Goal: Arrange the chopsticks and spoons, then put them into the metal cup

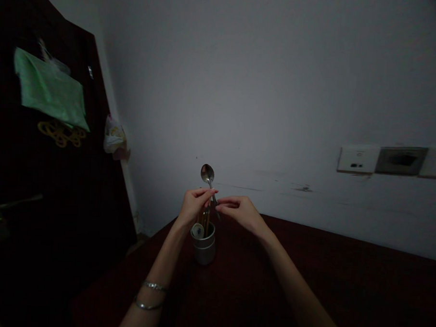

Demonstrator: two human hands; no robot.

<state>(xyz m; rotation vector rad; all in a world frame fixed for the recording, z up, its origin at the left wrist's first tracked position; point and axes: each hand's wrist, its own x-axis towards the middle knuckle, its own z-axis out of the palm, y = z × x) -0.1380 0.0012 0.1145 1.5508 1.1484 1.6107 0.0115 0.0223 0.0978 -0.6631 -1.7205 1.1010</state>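
Note:
A metal spoon stands bowl-up above a small white cup on the dark red table. My left hand is closed around the spoon's handle just above the cup. Close beside it on the right, my right hand pinches the lower part of the handle with its fingertips. The cup holds several wooden sticks, perhaps chopsticks, and a small round blue-and-white item at its rim. Two bracelets sit on my left wrist.
A pale wall rises right behind the table, with white sockets and a grey switch plate at the right. At the left is a dark door with a green cloth and a small plastic bag hanging on it.

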